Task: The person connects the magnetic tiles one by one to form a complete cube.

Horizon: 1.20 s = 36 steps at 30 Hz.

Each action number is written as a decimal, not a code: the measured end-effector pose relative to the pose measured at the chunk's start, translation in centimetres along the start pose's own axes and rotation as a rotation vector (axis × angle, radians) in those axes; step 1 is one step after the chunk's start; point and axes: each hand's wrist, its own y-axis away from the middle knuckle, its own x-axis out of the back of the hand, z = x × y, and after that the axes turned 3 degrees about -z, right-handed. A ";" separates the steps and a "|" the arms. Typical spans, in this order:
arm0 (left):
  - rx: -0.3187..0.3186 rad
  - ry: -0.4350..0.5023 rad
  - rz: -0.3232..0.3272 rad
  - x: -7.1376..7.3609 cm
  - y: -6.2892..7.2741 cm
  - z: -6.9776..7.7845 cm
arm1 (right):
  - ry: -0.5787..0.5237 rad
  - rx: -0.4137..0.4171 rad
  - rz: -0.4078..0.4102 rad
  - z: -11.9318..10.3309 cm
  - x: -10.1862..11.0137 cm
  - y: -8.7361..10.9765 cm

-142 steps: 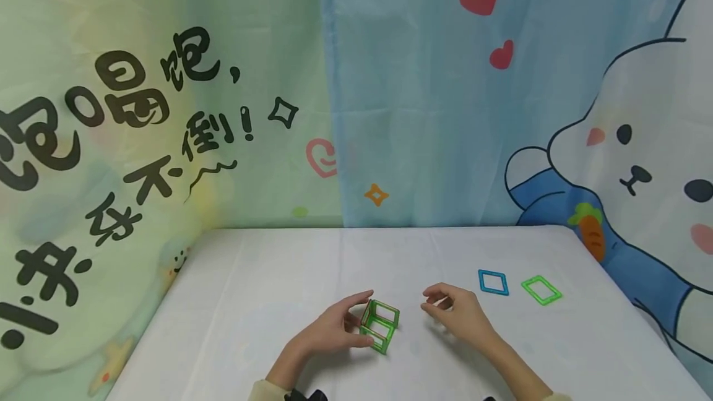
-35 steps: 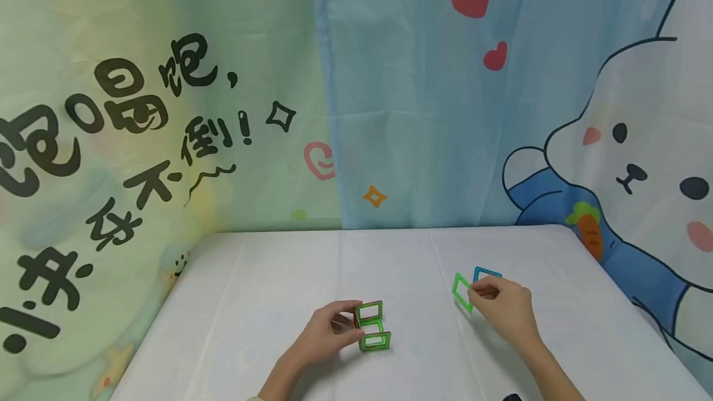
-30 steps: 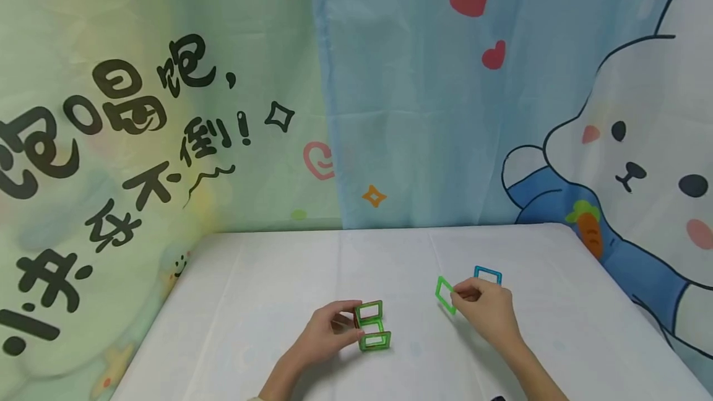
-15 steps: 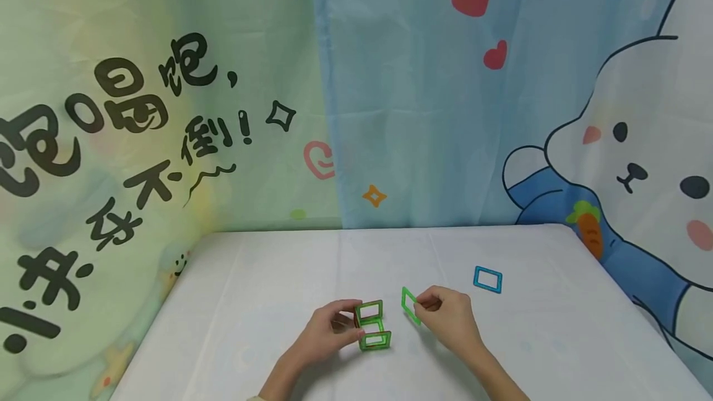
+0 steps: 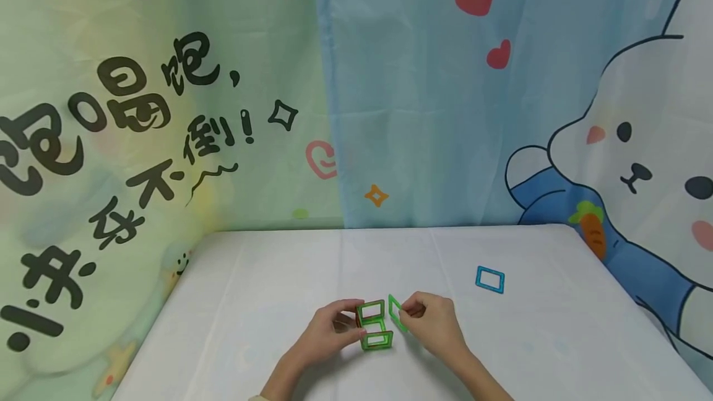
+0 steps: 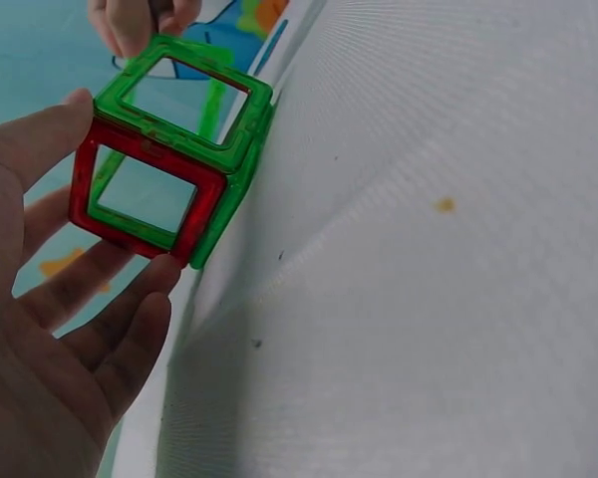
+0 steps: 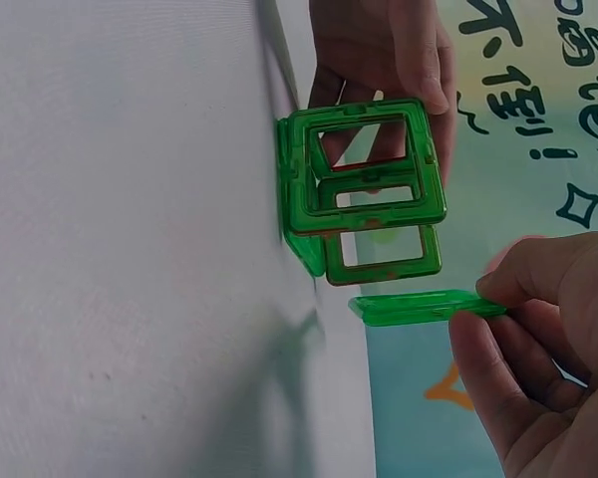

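Note:
My left hand (image 5: 331, 332) grips an open box (image 5: 377, 347) of square magnetic tiles standing on the table. In the left wrist view, the thumb is at an upper corner and fingertips touch the lower edge of its red tile (image 6: 148, 149); the box's other visible tiles are green. The box's side toward my right hand is open. Between thumb and fingers, my right hand (image 5: 437, 325) pinches a single green magnetic tile (image 7: 414, 309). That tile is upright beside the open side, a narrow gap apart in the right wrist view.
A blue square magnetic tile (image 5: 490, 289) lies flat on the white-covered table (image 5: 267, 265), toward the back right. Behind the table hangs a printed curtain (image 5: 401, 110) with a cartoon rabbit, hearts and lettering.
My right hand has picked up the green tile from beside the blue one and carried it left to the box. The left hand has turned the box slightly, then kept it in place.

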 end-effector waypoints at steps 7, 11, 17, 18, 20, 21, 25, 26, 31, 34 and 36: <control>0.008 0.020 -0.012 0.2 0.2 0.5 | -0.025 -0.020 -0.030 0.0 -0.4 0.2; 0.004 0.024 -0.019 0.2 0.1 0.6 | -0.014 -0.037 -0.039 -0.3 -0.6 0.3; 0.006 0.018 -0.013 0.2 0.2 0.5 | -0.029 -0.045 -0.056 -0.6 -0.8 0.6; 0.008 0.016 -0.010 0.2 0.2 0.5 | -0.032 -0.044 -0.062 -0.7 -0.8 0.6; 0.009 0.014 -0.007 0.3 0.1 0.5 | -0.038 -0.045 -0.070 -0.7 -0.8 0.6; 0.011 0.013 -0.006 0.3 0.1 0.5 | -0.040 -0.044 -0.073 -0.8 -0.8 0.6; 0.019 0.015 -0.010 0.3 0.1 0.6 | -0.041 -0.058 -0.089 -0.7 -1.0 0.7; 0.022 0.015 -0.011 0.3 0.1 0.6 | -0.039 -0.061 -0.092 -0.7 -1.0 0.7; 0.029 0.008 -0.010 0.3 0.1 0.6 | -0.054 -0.070 -0.102 -0.5 -1.2 0.9; 0.024 0.007 -0.007 0.3 0.1 0.5 | -0.076 -0.076 -0.101 -0.5 -1.3 1.0; 0.021 0.005 -0.007 0.3 0.1 0.5 | -0.090 -0.086 -0.097 -0.5 -1.4 1.1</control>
